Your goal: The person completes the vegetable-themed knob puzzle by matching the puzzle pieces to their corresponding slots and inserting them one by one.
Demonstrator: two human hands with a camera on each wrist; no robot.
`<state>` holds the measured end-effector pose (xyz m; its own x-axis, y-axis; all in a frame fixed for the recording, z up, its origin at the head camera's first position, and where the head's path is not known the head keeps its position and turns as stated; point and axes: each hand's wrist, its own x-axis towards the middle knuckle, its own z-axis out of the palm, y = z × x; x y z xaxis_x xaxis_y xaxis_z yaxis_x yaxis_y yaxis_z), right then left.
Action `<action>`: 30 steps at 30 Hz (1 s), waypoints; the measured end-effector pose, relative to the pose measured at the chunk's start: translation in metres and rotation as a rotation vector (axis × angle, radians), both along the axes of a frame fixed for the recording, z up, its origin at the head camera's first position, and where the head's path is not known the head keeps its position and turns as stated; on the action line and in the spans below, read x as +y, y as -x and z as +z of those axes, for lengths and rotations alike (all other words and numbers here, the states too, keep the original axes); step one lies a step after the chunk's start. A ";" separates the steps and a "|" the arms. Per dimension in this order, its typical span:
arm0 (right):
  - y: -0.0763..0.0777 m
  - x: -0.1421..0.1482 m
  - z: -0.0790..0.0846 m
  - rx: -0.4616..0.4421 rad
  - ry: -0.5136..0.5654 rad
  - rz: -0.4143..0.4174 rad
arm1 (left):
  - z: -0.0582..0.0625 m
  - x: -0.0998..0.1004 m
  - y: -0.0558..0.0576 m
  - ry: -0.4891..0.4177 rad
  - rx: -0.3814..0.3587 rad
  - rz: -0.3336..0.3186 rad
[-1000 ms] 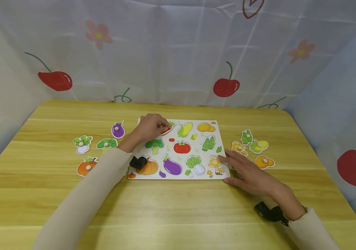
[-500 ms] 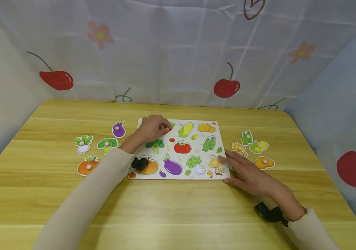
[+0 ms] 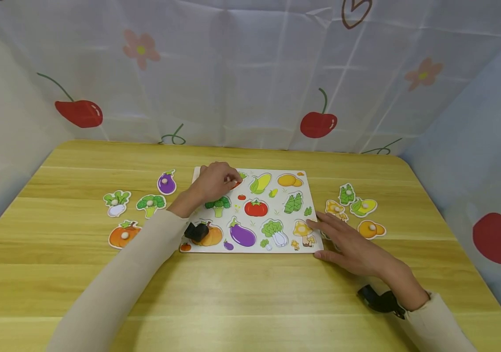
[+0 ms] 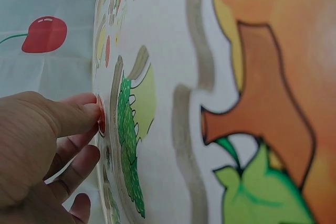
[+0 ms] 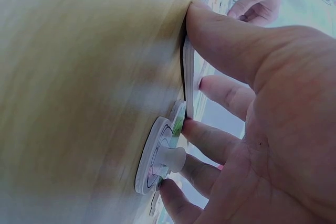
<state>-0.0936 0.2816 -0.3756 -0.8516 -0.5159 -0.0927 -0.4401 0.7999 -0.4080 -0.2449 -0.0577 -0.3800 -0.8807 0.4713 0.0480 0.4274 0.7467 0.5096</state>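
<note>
A white puzzle board [image 3: 276,200] with pictured vegetable recesses lies mid-table. Over its back left part, my left hand [image 3: 215,181] pinches a small red vegetable puzzle piece [image 3: 237,184] between thumb and fingertips; most of the piece is hidden by the hand. In the left wrist view its red edge [image 4: 102,116] is right at the board's surface, beyond the broccoli picture [image 4: 128,145]. My right hand [image 3: 356,247] rests with extended fingers at the board's right front corner. In the right wrist view, its thumb and fingertips touch the board edge, and a knobbed piece [image 5: 149,156] lies under the other fingers.
Left of the board lie eggplant [image 3: 167,186], broccoli [image 3: 155,200], radish [image 3: 116,210] and pumpkin [image 3: 116,237] pieces. On the right are asparagus [image 3: 344,199], corn [image 3: 368,204], mushroom [image 3: 332,203] and orange-yellow [image 3: 380,229] pieces. A patterned curtain [image 3: 250,98] hangs behind the table.
The left hand has shifted very slightly over the red piece, covering more of it than a second ago. The right hand and the other pieces stay where they were.
</note>
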 end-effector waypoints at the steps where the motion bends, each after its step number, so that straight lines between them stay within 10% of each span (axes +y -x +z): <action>1: 0.000 0.000 0.000 0.000 -0.001 0.000 | 0.000 0.000 0.000 0.002 0.003 -0.001; 30: -0.001 0.000 0.002 -0.006 0.008 0.010 | 0.013 -0.049 -0.001 -0.088 -0.030 0.069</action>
